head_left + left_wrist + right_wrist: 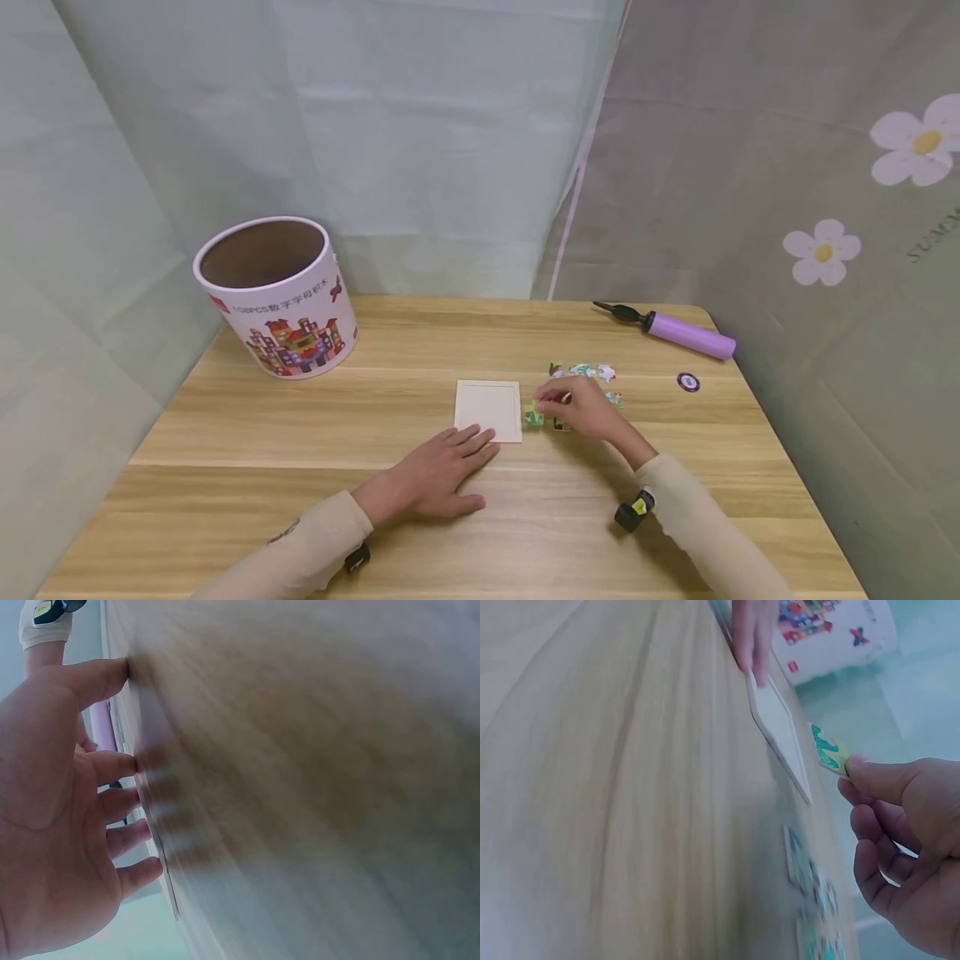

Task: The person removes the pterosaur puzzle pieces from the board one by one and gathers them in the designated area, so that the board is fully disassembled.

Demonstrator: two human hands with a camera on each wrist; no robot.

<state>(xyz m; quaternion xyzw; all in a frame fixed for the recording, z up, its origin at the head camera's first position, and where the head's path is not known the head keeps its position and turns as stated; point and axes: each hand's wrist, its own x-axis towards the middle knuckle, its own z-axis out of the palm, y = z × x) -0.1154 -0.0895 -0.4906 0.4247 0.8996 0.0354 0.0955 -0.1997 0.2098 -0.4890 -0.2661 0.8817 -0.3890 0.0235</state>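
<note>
A pale square puzzle tray [486, 406] with a raised border lies on the table in the head view. My left hand [442, 471] rests with spread fingers, its fingertips on the tray's near edge; the left wrist view shows the same straight fingers [127, 838]. Between thumb and finger my right hand [583, 405] pinches a green puzzle piece [828, 748], held just right of the tray and, in the right wrist view, raised off the table. More puzzle pieces [606, 372] lie beyond and beneath the right hand, which partly hides them.
A large white bucket [300, 325] with printed blocks stands at the back left. A purple hand pump [690, 335] lies at the back right, with a dark round chip [687, 382] nearer. Fabric curtains [450, 150] hang behind the wooden table [247, 467].
</note>
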